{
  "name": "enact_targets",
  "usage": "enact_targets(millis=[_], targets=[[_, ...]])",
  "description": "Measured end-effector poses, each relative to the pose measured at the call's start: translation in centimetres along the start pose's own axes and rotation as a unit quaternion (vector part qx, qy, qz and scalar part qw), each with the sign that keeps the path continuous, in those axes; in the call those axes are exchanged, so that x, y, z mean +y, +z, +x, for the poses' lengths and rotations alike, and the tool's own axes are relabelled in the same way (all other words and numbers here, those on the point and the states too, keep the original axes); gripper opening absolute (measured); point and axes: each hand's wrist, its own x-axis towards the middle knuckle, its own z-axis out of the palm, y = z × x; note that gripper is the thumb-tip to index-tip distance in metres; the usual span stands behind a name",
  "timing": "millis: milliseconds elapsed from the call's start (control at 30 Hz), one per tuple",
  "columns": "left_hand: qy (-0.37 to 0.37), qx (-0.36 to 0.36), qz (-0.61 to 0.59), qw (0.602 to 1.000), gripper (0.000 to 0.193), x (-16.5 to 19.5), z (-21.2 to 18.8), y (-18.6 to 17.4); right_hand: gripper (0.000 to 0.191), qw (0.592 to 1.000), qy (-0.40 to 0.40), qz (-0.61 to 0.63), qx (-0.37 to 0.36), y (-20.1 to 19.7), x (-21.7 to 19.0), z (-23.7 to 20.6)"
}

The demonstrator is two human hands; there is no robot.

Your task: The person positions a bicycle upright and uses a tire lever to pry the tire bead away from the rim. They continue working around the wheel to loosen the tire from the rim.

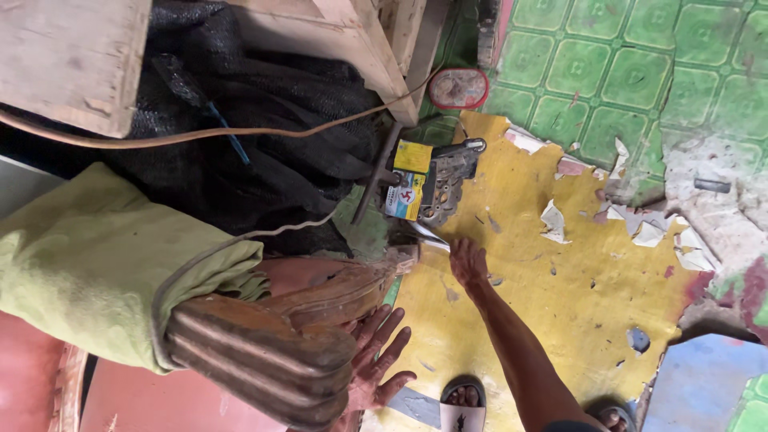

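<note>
So closest to the camera, down at about 7 o'clock, there's a curved carved wooden piece with deep ridges along its end, reddish brown and pretty chunky. The left hand is pressed against its underside at 6 o'clock, fingers spread wide and flat, not gripping, just propping it up. A pale green cloth is bunched over the near end of the wood at 9 o'clock.

A bit further out the right hand reaches to roughly the centre of the frame, fingers bunched narrow and touching down at the far tip of the wooden piece, right where a thin shiny metal blade pokes out. Can't tell if the hand actually grips the blade or only rests beside it. Feet in sandals show at 6 o'clock on the floor.

Just past the hand, around 12 o'clock from it, sits a small power tool with a yellow and blue label, grey metal body. An orange cable loops off toward 10 o'clock over black mesh netting. The floor is peeling yellow vinyl, with green patterned tiles at 1 o'clock and raw wooden boards at 11 o'clock
</note>
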Motion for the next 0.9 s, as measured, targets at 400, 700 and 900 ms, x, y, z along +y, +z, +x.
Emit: enact_targets(millis=[400,700,900], targets=[[0.005,-0.016,-0.045,0.999,0.07,0.2,0.4,1.5,0.02,0.535,0.314,0.73,-0.286,-14.8,3.6,-8.7],[-0.076,-0.098,0.011,0.992,0.09,5.9,5.3,-4.1,0.017,0.414,0.513,0.712,-0.242,-29.6,8.5,-22.0],[-0.174,-0.096,-0.113,0.974,0.09,17.2,8.9,-4.6,0.019,0.334,0.399,0.85,-0.082,-35.6,11.6,-32.4]])
